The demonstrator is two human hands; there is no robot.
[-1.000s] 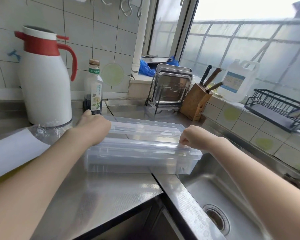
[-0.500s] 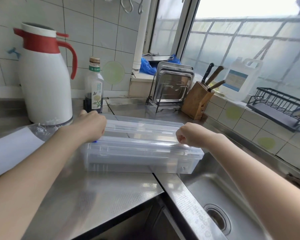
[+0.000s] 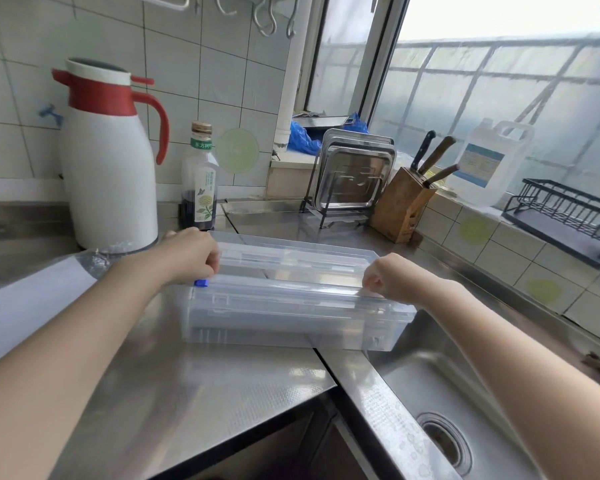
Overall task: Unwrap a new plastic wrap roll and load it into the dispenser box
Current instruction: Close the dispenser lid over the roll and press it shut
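A clear plastic dispenser box lies lengthwise on the steel counter, its right end hanging over the sink. Its transparent lid stands open behind it. A pale roll shows faintly inside the box. My left hand pinches the box's top edge at the left end, just above a small blue slider. My right hand pinches the same edge at the right end. Whether the fingers hold film or only the box edge is hidden.
A white and red thermos jug and a dark sauce bottle stand behind the box. Crumpled wrapper and white paper lie at left. A tray rack, knife block and dish rack line the back; the sink is at right.
Both hands slid a little toward me along the box's top edge, and the blue slider has come into view under my left hand. The box has stayed in place.
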